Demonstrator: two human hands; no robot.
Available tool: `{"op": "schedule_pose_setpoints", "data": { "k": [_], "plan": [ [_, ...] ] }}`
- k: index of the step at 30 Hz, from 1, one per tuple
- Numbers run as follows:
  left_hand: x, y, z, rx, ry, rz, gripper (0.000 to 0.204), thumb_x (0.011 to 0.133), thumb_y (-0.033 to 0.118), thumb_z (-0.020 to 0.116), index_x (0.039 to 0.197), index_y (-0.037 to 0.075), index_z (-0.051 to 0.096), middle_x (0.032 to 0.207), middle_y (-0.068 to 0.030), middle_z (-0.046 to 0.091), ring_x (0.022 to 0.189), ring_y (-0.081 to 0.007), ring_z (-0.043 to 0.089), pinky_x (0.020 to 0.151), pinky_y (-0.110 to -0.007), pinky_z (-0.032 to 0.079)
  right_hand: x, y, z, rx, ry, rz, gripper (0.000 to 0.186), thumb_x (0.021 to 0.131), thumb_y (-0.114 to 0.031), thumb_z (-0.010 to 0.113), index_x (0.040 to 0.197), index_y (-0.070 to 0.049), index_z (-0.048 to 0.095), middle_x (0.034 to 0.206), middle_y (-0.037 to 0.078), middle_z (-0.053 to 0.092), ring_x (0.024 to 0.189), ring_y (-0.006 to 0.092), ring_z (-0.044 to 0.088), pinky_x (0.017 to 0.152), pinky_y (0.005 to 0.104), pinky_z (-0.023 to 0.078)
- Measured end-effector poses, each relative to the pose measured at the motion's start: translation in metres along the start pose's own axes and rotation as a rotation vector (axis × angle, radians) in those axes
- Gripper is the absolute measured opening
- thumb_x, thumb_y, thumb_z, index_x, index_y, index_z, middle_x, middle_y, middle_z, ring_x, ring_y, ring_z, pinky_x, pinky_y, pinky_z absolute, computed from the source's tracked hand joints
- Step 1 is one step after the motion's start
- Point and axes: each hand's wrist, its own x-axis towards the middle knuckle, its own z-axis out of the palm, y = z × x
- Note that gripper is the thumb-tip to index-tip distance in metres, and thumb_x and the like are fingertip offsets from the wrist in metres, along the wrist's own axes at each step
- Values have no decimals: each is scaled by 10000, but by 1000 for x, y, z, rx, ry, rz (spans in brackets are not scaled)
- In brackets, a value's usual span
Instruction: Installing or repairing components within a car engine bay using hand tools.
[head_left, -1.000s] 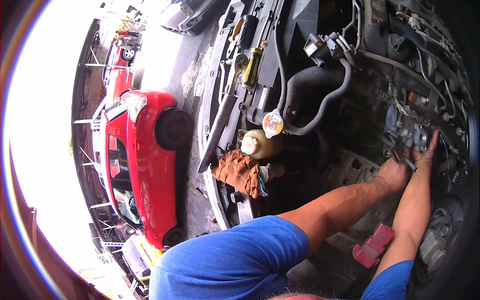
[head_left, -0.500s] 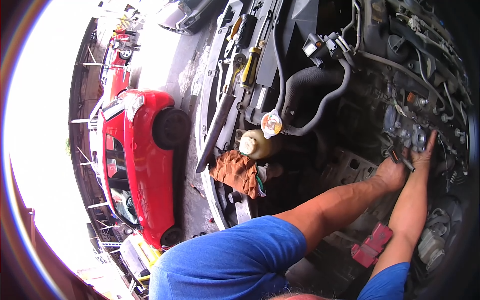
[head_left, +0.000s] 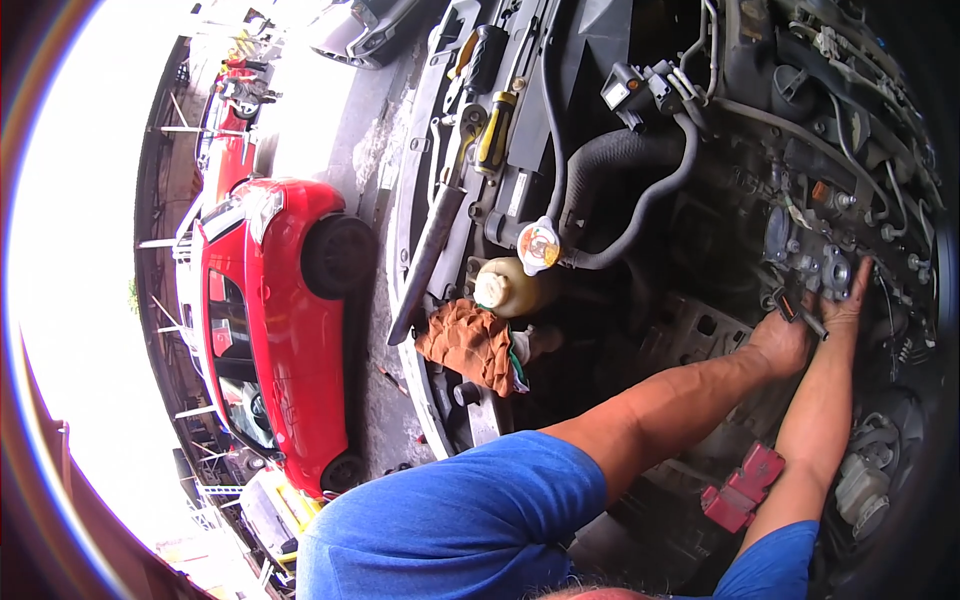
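Note:
My left hand (head_left: 782, 342) reaches into the engine bay below a small dark connector (head_left: 783, 305), its fingers hidden among the parts. Beside it my right hand (head_left: 843, 310) touches a metal housing (head_left: 808, 262) with a round port, one finger stretched up along its right side and the others partly hidden. A red plastic cover (head_left: 745, 485) lies between my forearms, lower down.
Tools (head_left: 492, 135) rest along the front crossmember, near a brown rag (head_left: 465, 340), a yellowish reservoir (head_left: 508, 290) and a radiator cap (head_left: 538, 245). Thick hoses (head_left: 642, 225) curve through the bay. A red car (head_left: 280, 370) stands at the left, with people (head_left: 240, 85) far behind.
The whole view has shifted slightly, so things sit a little further left in the frame. My hands stay at the same parts, with barely any visible movement.

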Motion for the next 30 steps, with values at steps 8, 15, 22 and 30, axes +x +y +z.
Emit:
{"op": "schedule_pose_setpoints", "data": {
  "k": [8, 15, 22, 30],
  "plan": [
    [-2, -3, 5, -23, -94, 8, 701, 783, 70, 535, 1414, -82, 272, 1161, -342, 548, 1047, -471, 562, 889, -495, 470, 4, -6, -16, -101, -67, -70, 639, 954, -541, 476, 1415, -102, 423, 1411, 74, 483, 1298, 282, 442, 1097, 425, 351],
    [-2, -10, -1, 52, -101, 89, 715, 752, 44, 536, 1391, -133, 268, 1210, -350, 525, 1107, -467, 542, 939, -474, 453, 1, 1, -11, -61, 39, -9, 714, 898, -578, 550, 1410, -94, 432, 1417, 68, 478, 1290, 291, 446, 1077, 454, 366],
    [-2, -8, -2, 42, -81, 103, 711, 768, 58, 530, 1415, -92, 274, 1201, -348, 539, 1080, -470, 560, 918, -480, 463, -17, 0, 15, -25, 129, 49, 595, 942, -530, 491, 1368, -114, 496, 1365, 80, 539, 1266, 306, 486, 1077, 483, 367],
    [6, -3, 4, 246, -70, 110, 670, 786, 71, 558, 1401, -69, 332, 1128, -308, 553, 932, -464, 606, 782, -501, 515, -15, 3, 11, -69, 3, 102, 655, 804, -620, 648, 1228, -122, 604, 1194, 84, 648, 1100, 307, 591, 991, 479, 448]
  ]
}}
